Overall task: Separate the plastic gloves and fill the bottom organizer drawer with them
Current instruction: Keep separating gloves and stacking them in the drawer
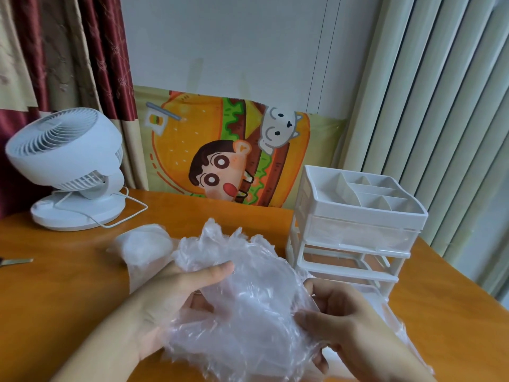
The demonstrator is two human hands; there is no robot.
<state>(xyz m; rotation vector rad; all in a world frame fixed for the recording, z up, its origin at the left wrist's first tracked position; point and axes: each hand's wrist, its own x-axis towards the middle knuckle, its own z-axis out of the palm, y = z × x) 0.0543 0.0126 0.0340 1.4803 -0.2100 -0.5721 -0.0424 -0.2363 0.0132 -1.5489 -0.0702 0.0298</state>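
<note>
A crumpled wad of clear plastic gloves (242,301) is held up over the table between both hands. My left hand (170,299) grips its left side, thumb on top. My right hand (338,323) pinches its right edge with curled fingers. More flattened clear gloves (143,249) lie on the table behind the left hand. The white drawer organizer (355,230) stands at the right. Its bottom drawer (385,307) is pulled out toward me, largely hidden behind my right hand, with thin plastic showing at its near side.
A white desk fan (68,166) with its cord sits at the back left of the orange wooden table (55,293). A metal object (16,261) lies at the left edge. A cartoon burger cloth (228,150) hangs on the wall behind.
</note>
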